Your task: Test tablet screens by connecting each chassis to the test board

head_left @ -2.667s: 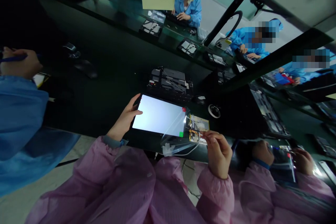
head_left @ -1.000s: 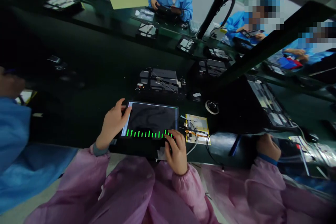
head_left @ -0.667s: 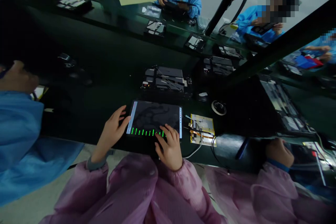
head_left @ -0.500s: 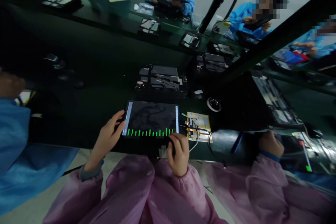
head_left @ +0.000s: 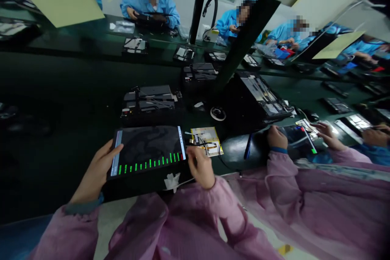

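A tablet screen (head_left: 149,144) with a row of green bars along its lower part is tilted up at the table's front edge. My left hand (head_left: 99,166) grips its left end, thumb over the front. My right hand (head_left: 202,166) is at the lower right corner, fingers bent together; what they may pinch is too small to make out. Just beyond that hand lies a yellow-edged circuit board (head_left: 210,136) with cables. A white cable runs below my right hand, near a piece of whitish tape (head_left: 172,182) on the table edge.
Stacked device parts (head_left: 152,101) stand behind the tablet, with another stack (head_left: 262,93) to the right. Between them are a round white-rimmed object (head_left: 218,113) and a dark post (head_left: 240,44). A blue pen-like tool (head_left: 248,146) lies near a co-worker in pink at right.
The view has swung right. The tablet's near edge has lifted, with my left hand now gripping it. My right hand has moved from the lower screen edge to its right corner.
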Demonstrator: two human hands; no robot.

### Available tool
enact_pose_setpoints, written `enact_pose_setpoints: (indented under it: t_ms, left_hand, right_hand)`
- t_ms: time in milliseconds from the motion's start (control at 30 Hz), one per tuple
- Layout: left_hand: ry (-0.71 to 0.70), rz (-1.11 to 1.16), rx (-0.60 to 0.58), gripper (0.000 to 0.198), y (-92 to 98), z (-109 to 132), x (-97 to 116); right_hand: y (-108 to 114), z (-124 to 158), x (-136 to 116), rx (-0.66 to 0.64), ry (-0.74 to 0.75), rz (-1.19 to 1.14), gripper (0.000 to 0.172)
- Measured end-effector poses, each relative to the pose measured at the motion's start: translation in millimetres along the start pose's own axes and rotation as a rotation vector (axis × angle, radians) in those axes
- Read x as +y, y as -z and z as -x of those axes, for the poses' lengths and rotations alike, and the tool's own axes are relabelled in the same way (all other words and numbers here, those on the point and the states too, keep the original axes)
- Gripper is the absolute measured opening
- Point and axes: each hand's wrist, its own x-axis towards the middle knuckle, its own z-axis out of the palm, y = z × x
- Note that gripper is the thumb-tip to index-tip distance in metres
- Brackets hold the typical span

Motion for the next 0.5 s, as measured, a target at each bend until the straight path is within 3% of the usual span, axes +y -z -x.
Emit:
enact_pose_setpoints:
  t_ms: [100,167,233,367,500]
  left_hand:
    - [0.182,0.239,-0.074,0.053,-2.2,-13,4]
    - [0.257,0.375,-0.079,0.057,-4.0,-20,2]
    - [0.242,0.41,-0.045,0.056,-6.3,-25,-1]
    - [0.203,0.421,0.056,0.05,-10.7,-25,-6]
    - [0.179,0.438,0.045,0.047,-12.9,-22,-4]
  right_hand:
    - [22,-52,24,-0.042,-0.005,0.175,0.023]
    - [27,-80,38,-0.189,0.004,0.312,0.019]
    - [27,-93,46,-0.304,0.044,0.393,0.016]
    - [18,-73,30,-0.23,0.193,0.328,0.022]
    - [0,-35,-5,-0.204,0.413,0.107,0.026]
